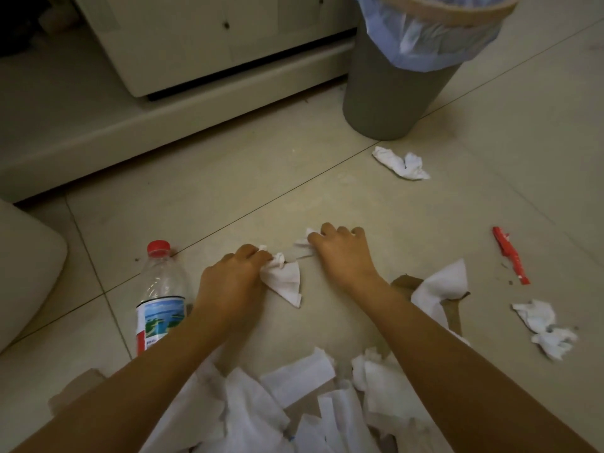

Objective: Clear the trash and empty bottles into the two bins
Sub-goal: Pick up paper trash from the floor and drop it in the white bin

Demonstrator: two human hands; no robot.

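Both hands are down on the tiled floor among white paper scraps. My left hand (230, 276) grips a crumpled white tissue (284, 279). My right hand (343, 253) has its fingers curled round a smaller white paper scrap (304, 241). An empty clear plastic bottle (161, 292) with a red cap and blue label lies just left of my left forearm. A grey bin (389, 99) with a blue liner stands at the back right. A heap of white paper (294, 410) lies under my forearms.
More crumpled tissues lie near the bin (403, 163) and at the right (542, 326). A red wrapper (510, 255) sits on the floor at right. A pale cabinet (196, 44) runs along the back, and a pale cushion (26, 266) is at the left edge.
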